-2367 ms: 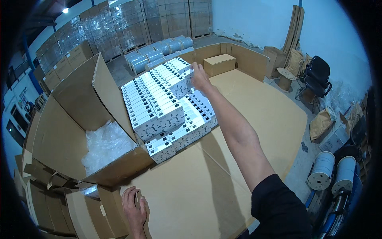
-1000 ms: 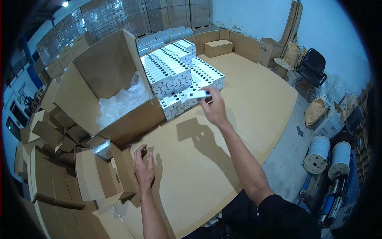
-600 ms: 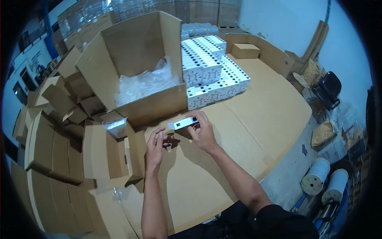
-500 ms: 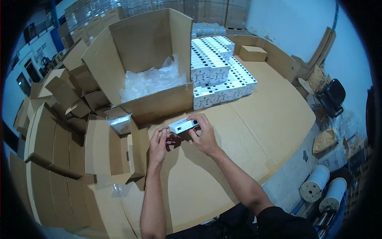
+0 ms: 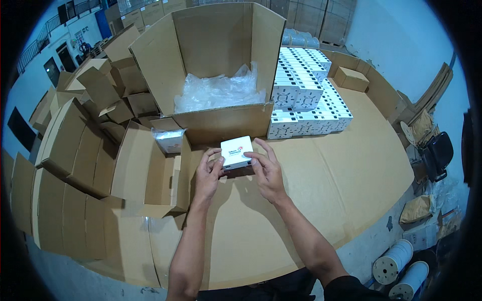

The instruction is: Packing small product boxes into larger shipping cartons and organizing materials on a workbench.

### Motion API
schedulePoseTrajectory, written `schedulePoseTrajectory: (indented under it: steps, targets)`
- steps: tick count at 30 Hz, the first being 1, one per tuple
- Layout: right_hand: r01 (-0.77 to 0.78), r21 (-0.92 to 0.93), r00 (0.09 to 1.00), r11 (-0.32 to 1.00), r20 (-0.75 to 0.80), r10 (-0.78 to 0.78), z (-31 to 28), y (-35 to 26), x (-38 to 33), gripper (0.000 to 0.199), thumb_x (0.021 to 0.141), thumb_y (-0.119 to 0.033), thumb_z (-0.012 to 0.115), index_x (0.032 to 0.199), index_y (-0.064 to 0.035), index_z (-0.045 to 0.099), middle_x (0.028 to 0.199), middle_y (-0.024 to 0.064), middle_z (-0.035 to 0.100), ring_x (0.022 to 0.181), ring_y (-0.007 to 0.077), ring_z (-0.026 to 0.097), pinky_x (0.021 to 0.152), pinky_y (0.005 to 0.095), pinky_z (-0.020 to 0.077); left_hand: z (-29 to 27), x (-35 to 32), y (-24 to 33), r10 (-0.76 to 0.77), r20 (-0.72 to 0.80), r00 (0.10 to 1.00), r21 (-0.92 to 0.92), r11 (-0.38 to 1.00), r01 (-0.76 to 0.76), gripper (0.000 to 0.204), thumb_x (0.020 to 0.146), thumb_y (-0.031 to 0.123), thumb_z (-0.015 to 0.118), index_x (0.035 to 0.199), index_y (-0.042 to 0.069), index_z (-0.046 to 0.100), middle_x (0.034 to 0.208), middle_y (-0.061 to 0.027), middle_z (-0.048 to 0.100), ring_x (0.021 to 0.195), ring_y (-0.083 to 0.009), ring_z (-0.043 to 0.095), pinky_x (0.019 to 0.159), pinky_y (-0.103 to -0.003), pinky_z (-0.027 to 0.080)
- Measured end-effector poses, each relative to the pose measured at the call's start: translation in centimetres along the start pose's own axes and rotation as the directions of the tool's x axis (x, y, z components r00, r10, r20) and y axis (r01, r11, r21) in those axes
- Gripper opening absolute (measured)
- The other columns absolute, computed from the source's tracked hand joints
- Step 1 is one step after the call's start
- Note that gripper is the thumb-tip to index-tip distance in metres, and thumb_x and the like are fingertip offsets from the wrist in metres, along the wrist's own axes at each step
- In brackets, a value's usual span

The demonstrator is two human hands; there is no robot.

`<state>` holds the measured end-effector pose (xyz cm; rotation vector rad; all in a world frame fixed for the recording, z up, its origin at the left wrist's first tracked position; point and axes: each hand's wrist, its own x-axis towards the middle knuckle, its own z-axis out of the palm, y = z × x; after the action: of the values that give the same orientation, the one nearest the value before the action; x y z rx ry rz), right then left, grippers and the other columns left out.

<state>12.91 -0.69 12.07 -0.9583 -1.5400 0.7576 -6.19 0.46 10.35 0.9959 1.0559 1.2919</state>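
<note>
A small flat white box (image 5: 235, 150) with a printed logo on its broad face is held up above the cardboard-covered table. My left hand (image 5: 208, 175) grips its left edge between thumb and fingers. On the opposite edge, my right hand (image 5: 267, 170) has its thumb on the printed face and its fingers round the far side. Just left of my hands stands an open brown carton (image 5: 185, 175), with a plastic-wrapped pack (image 5: 169, 141) at its far end and a pale strip along one inner wall.
Behind my hands rises a large open carton (image 5: 221, 123) holding crumpled clear plastic bags (image 5: 221, 93). White printed boxes (image 5: 306, 95) are stacked to its right. Empty brown cartons (image 5: 75, 185) crowd the left side. Cable spools (image 5: 392, 262) sit on the floor at lower right.
The white box has been turned so its broad printed face shows instead of a narrow side. My right hand has shifted its grip, and the whole view has swung a little left.
</note>
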Motion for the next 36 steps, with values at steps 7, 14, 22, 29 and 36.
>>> schedulePoseTrajectory:
  steps: [7,14,22,29,36]
  targets:
    - [-0.147,0.267,0.987,0.952,-0.029,0.160,0.3,2.5,0.3,0.031,0.097,0.004,0.060,0.127,-0.0005,0.057,0.146,0.0191,0.048,0.123,0.0237,0.060,0.096,0.0335,0.0548,1.4,0.0,-0.3,0.122,-0.039,0.992,0.033,0.992,-0.120,0.041,0.098,0.006,0.065,0.136,0.000,0.052,0.118,-0.0137,0.067,0.109,-0.0171,0.065,0.093,-0.032,0.056]
    - [-0.192,0.011,0.978,0.981,-0.085,0.192,-0.3,1.7,0.5,0.043,0.093,0.007,0.063,0.133,-0.0015,0.047,0.111,0.0171,0.071,0.106,0.0235,0.070,0.092,0.0350,0.0559,1.2,0.1,-0.9,0.224,-0.019,0.974,0.153,0.964,-0.219,0.040,0.095,-0.007,0.060,0.134,-0.002,0.052,0.125,-0.0151,0.065,0.117,-0.0203,0.064,0.101,-0.034,0.053]
    - [-0.118,-0.117,0.993,0.986,-0.044,0.113,-0.1,2.6,0.2,0.043,0.089,0.007,0.065,0.130,-0.0025,0.053,0.112,0.0219,0.070,0.109,0.0347,0.069,0.094,0.0418,0.0546,0.1,-0.1,-1.5,0.240,-0.006,0.971,0.402,0.890,-0.217,0.035,0.094,-0.004,0.061,0.129,0.001,0.055,0.114,-0.0139,0.071,0.109,-0.0198,0.068,0.096,-0.034,0.053]
    - [-0.141,-0.154,0.989,0.978,0.010,0.145,-0.3,1.9,0.3,0.047,0.091,0.005,0.064,0.136,0.0002,0.051,0.118,0.0217,0.069,0.114,0.0311,0.068,0.097,0.0397,0.0554,0.2,-0.4,-0.7,0.234,-0.001,0.972,0.468,0.859,-0.206,0.041,0.094,0.002,0.065,0.133,0.003,0.055,0.112,-0.0151,0.073,0.108,-0.0229,0.070,0.096,-0.037,0.053]
    - [0.019,-0.336,1.000,0.942,0.005,-0.019,-1.1,2.5,-0.6,0.059,0.079,0.006,0.062,0.137,-0.0005,0.051,0.128,0.0224,0.062,0.121,0.0393,0.060,0.105,0.0475,0.0470,0.6,-2.0,0.7,0.326,0.045,0.944,0.460,0.833,-0.309,0.071,0.091,0.007,0.072,0.151,0.002,0.035,0.141,-0.0167,0.054,0.130,-0.0277,0.053,0.115,-0.040,0.037]
